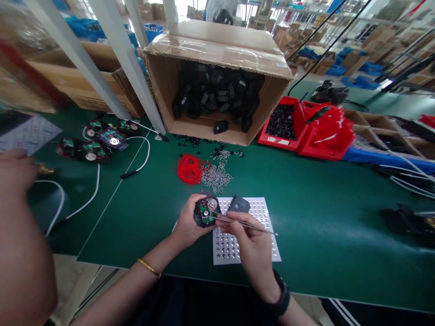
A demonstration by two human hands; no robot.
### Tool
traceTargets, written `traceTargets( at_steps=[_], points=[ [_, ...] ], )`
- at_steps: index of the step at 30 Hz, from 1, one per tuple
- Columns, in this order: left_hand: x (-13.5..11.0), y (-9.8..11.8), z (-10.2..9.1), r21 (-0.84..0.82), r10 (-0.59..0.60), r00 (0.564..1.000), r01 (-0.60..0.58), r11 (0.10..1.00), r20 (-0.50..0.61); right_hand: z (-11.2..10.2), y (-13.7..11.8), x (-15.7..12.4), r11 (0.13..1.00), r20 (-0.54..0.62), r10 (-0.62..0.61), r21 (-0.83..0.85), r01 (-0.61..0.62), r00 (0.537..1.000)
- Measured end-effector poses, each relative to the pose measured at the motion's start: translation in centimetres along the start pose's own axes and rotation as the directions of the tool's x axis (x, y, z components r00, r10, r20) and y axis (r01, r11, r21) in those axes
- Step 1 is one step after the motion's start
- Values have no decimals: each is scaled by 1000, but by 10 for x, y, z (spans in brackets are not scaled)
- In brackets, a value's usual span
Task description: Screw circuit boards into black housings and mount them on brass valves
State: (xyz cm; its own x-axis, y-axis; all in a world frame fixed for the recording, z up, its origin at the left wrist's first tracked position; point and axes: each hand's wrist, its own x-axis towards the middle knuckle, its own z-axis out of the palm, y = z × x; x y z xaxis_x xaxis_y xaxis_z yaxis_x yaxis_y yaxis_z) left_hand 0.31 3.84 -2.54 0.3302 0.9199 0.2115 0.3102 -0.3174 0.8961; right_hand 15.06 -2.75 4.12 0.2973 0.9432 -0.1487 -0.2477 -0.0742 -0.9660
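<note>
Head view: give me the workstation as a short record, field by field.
Left hand: holds black housing with green circuit board
Right hand: holds metal tweezers, tips at the board; contact unclear
Under right hand: white sheet with rows of silvery round pieces
At sheet's far edge: dark plastic cover
Beyond hands: red wire coil beside small metal fasteners
Farther back: cardboard box of black plastic parts
Right of box: red bins
Far left: co-worker's hand

My left hand (190, 225) grips open black housing (198, 219), green board (205, 210) showing. My right hand (253, 244) holds metal tweezers (249, 224), tips at board. Dark cover (240, 204) lies on white sheet (217, 262) with silver dots. Beyond: red wire bundle (189, 170) touching loose metal pieces (217, 178), carton (220, 47) of black parts (220, 94).
</note>
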Motion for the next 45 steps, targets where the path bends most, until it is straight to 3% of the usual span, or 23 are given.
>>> traceTargets(
  at_steps=[5,18,23,36,45],
  points=[
    [0,2,0,5,-7,1000,7,1000,6,2,11,-1,985,-96,-134,-126,121,986],
    [-1,1,1,3,-4,1000,4,1000,-25,6,14,-4,895,-48,-273,-379,236,961],
    [-4,-3,3,-42,-29,998,26,999,-54,8,8,0,844,34,-320,-445,301,947],
    [-4,-2,3,-81,-95,994,91,993,-54,2,-8,16,865,168,-219,-423,271,961],
    [-5,-3,4,-71,-56,996,51,996,-70,1,-13,25,880,201,-199,-394,265,959]
  ],
)
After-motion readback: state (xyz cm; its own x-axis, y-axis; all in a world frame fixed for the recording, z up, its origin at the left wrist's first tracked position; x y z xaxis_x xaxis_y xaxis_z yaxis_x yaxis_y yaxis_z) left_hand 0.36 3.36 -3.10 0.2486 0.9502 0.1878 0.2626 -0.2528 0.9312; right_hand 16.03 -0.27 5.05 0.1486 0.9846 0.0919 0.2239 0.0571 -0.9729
